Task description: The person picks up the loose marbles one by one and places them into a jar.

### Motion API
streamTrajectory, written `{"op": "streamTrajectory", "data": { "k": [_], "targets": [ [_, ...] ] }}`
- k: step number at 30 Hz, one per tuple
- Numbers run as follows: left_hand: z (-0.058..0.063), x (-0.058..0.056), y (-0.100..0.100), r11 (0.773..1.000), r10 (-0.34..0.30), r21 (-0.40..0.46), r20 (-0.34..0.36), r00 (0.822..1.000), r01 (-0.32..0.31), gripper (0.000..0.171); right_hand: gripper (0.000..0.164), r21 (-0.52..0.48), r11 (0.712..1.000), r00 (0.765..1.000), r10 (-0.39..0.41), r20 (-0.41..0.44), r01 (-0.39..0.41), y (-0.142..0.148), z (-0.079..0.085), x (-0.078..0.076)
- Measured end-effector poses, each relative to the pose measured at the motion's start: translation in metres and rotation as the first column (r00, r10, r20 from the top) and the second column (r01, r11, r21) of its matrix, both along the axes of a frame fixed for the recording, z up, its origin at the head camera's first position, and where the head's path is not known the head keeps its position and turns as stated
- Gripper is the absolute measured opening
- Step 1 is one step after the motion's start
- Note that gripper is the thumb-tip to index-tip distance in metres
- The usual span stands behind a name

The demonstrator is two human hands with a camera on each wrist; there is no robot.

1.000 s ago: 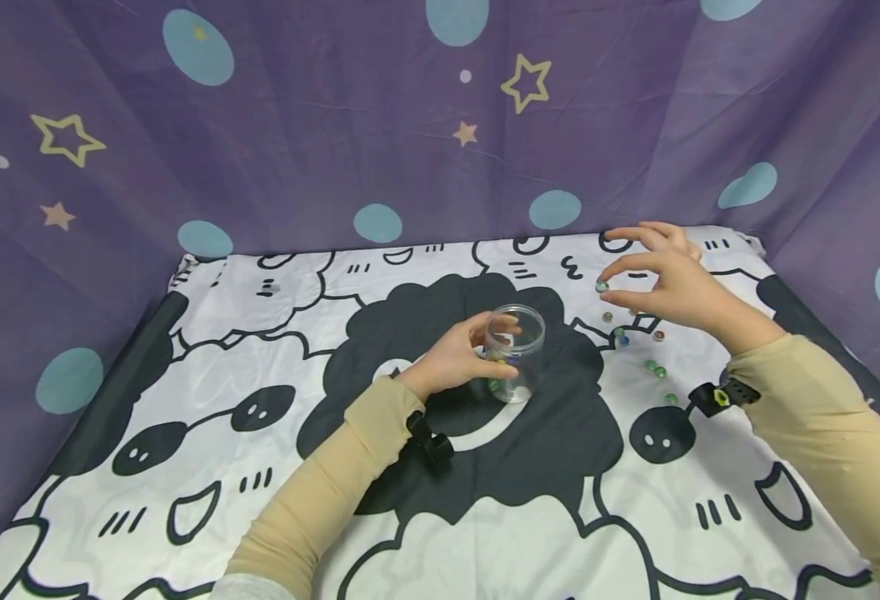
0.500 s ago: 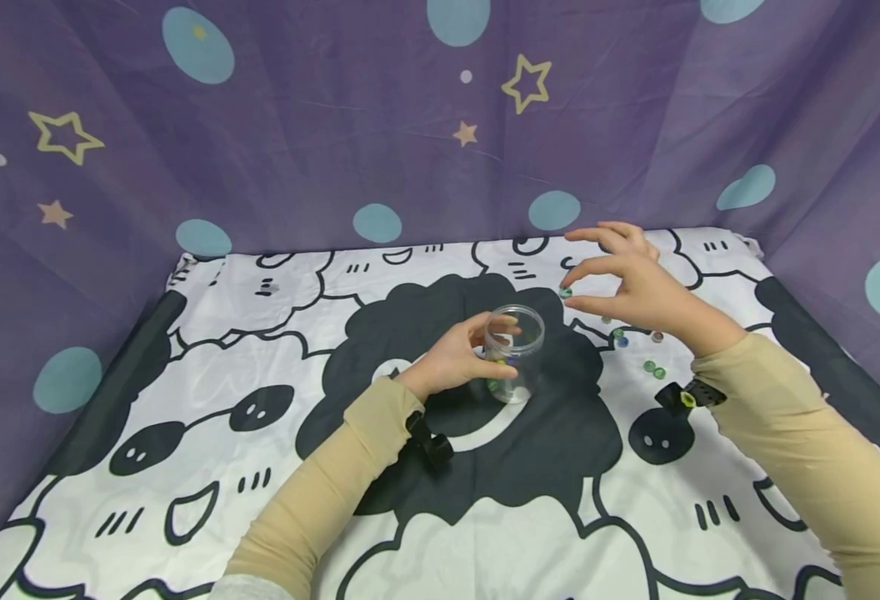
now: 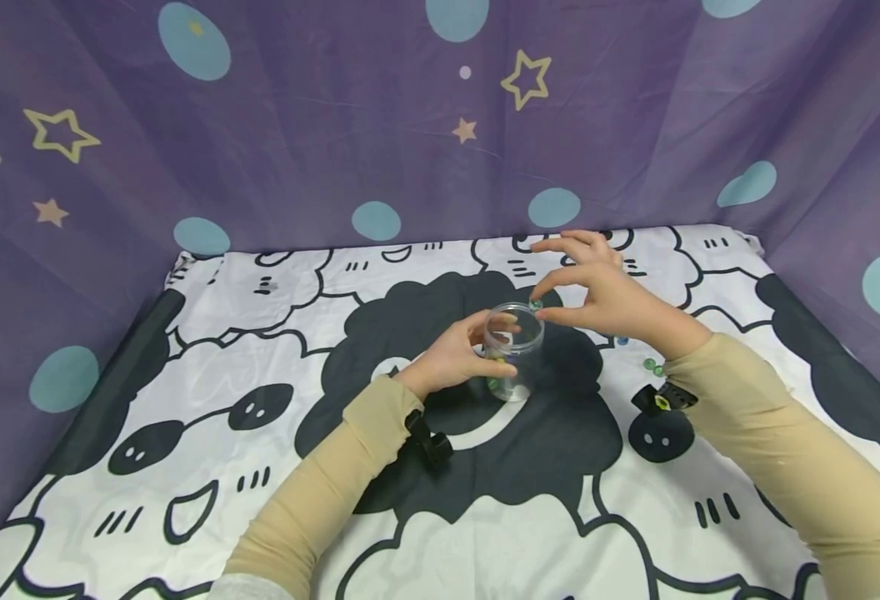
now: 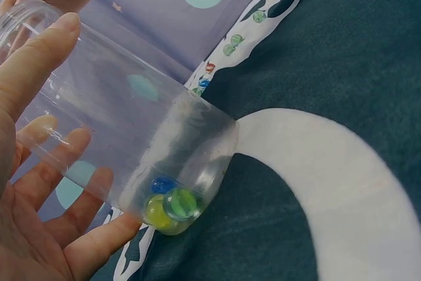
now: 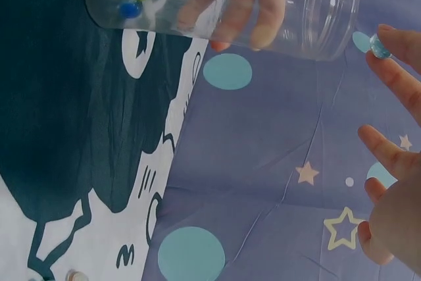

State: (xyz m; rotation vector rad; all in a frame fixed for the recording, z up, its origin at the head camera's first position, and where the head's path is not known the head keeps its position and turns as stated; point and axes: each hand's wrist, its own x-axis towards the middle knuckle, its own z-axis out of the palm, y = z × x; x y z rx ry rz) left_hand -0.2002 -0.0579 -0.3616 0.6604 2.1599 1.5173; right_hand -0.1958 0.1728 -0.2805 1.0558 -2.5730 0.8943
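A clear plastic jar (image 3: 527,371) stands on the dark patch of the cloth, its mouth uncovered. My left hand (image 3: 451,360) grips it from the left, thumb in front and fingers behind. Inside, at the bottom, lie a green marble (image 4: 181,203), a yellow marble (image 4: 156,212) and a blue marble (image 4: 162,184). Just beside the jar's rim, my right hand (image 3: 597,296) pinches a pale greenish-blue glass marble (image 5: 379,46) between thumb and index finger. Its other fingers are spread away from the marble.
Several loose marbles lie to the right of the jar, among them green marbles (image 3: 651,365) and a blue marble (image 3: 622,340), partly behind the right forearm. A black-and-white patterned cloth (image 3: 530,550) covers the table. Behind it hangs a purple curtain (image 3: 297,125).
My right hand has moved left with its marble, from above the loose marbles to the jar's rim. The left hand and the jar have stayed in place.
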Motion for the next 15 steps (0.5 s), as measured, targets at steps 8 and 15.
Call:
{"op": "streamTrajectory", "data": {
  "k": [8,15],
  "targets": [
    [-0.0019,0.0001,0.0007,1.0,-0.009,-0.003,-0.004,1.0,0.009,0.067,0.015,0.016,1.0,1.0,0.009,0.017,-0.009,-0.0019,-0.0025,0.0004],
    [-0.0008,-0.0002,0.0006,1.0,0.003,-0.011,-0.015,1.0,-0.003,0.067,0.016,0.017,1.0,1.0,0.002,0.018,-0.002,0.0003,-0.0002,0.0009]
  ]
}}
